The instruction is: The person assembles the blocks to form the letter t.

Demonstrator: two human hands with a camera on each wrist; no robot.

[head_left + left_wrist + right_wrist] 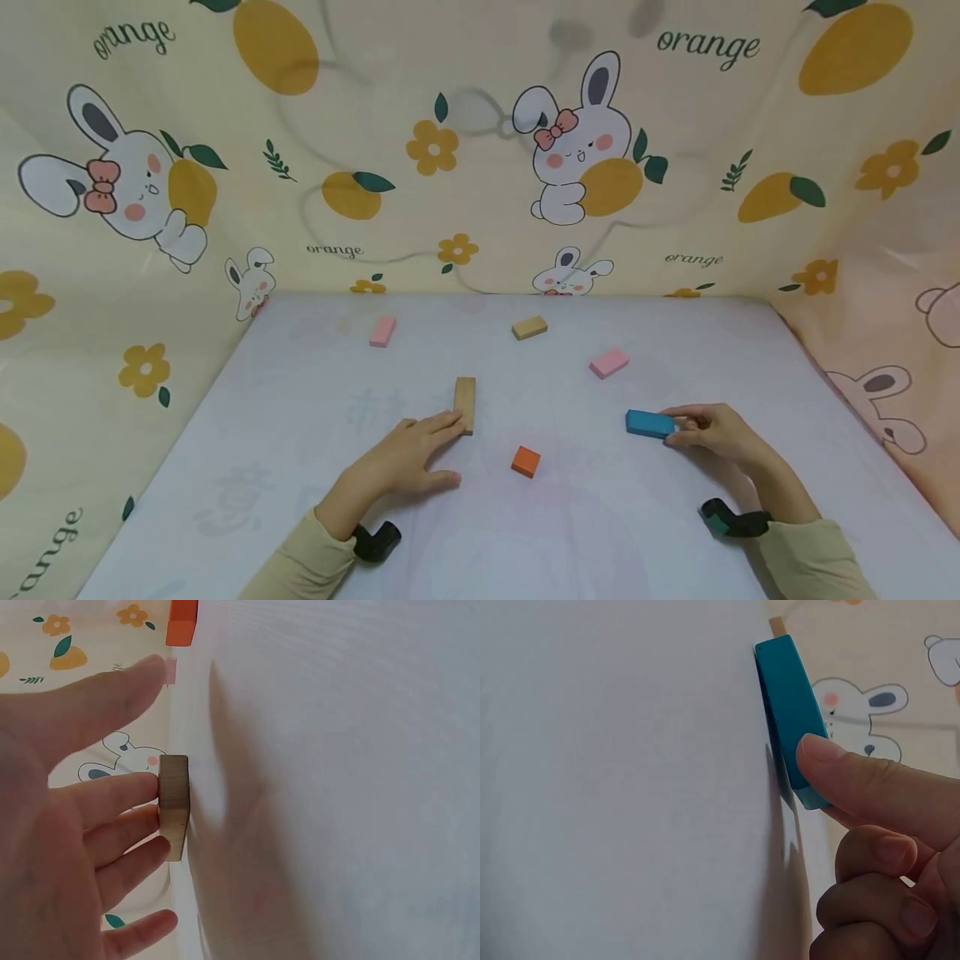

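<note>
I judged steady pinch, light left touch best. Right hand [716, 431] pinched blue block [648, 423] by one end, right of orange block [526, 462]; long axis left-right, free end pointing left. Left hand [403, 458], fingers straight, only touched wooden block [465, 398] left of and beyond orange block, long axis near-far.

The white table [570, 533] has a blue block [647, 423] at three o'clock, an orange block [526, 462] at six, a tan block [465, 397] at nine. Golden flowers [420, 152] dot the cream cloth [405, 75].
</note>
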